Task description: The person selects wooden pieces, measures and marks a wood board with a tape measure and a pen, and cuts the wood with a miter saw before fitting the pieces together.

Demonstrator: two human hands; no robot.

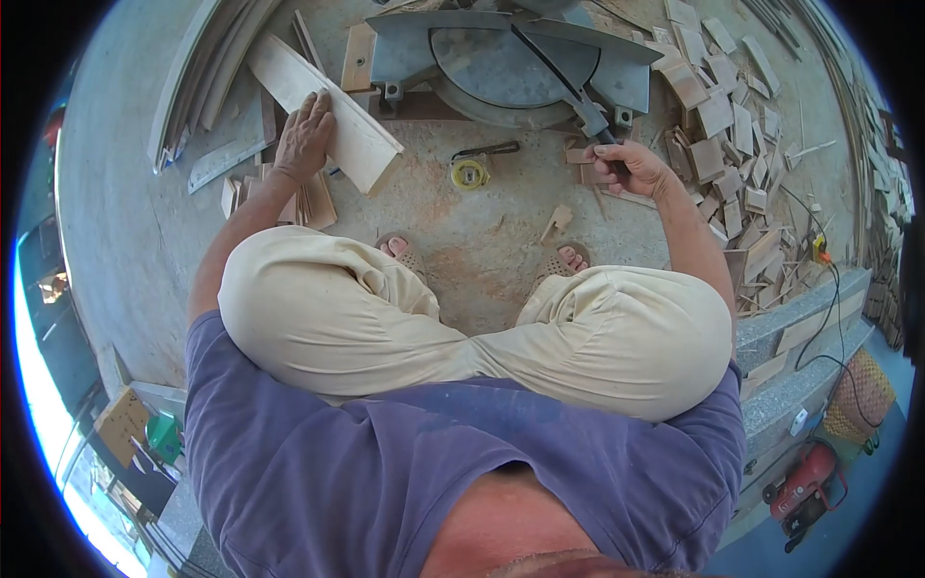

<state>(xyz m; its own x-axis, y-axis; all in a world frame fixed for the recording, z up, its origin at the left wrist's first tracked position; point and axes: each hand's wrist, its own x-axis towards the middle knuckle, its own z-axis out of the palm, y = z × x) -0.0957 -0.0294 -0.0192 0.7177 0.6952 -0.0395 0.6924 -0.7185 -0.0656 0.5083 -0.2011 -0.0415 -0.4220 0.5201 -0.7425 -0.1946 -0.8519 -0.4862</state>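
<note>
My left hand (pixel 306 138) lies with its fingers stretched over a pale wooden board (pixel 361 144), which slants beside the left end of a miter saw's grey base (pixel 405 53). On the right, my right hand (pixel 621 169) is closed around the black handle (pixel 605 137) at the front of the saw's turntable (pixel 515 63). Between the hands, a yellow tape measure (pixel 470 173) sits on the floor below the saw. A small wood block (pixel 560 218) lies near my right foot.
Many wood offcuts (pixel 713 111) are heaped at the right. Long curved boards (pixel 207 67) and a metal square (pixel 226 166) lie at the left. A cable (pixel 833 289) runs over the stone step (pixel 800 337) near a red compressor (pixel 805 482).
</note>
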